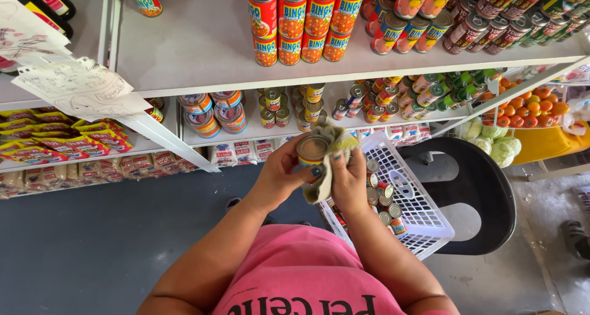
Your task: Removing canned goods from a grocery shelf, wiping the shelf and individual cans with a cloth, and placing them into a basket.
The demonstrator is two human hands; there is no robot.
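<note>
I held a small round tin can with a dull metal lid [311, 151] up in front of my chest, over the near corner of a white plastic lattice basket [424, 220]. My left hand [279, 177] gripped it from the side, the fingers [305, 170] curled and pinching its wall. My right hand [349, 178] pressed a crumpled greenish-grey cloth [332, 144] against the far side of the can, its fingers bent around the cloth, which hung down between my palms. The basket rested on a black round-backed chair [485, 192] just to my right and held more small cans [381, 198] in a row. Ahead stood white metal shelves [203, 51] stacked with red-and-yellow labelled cans [304, 23].
</note>
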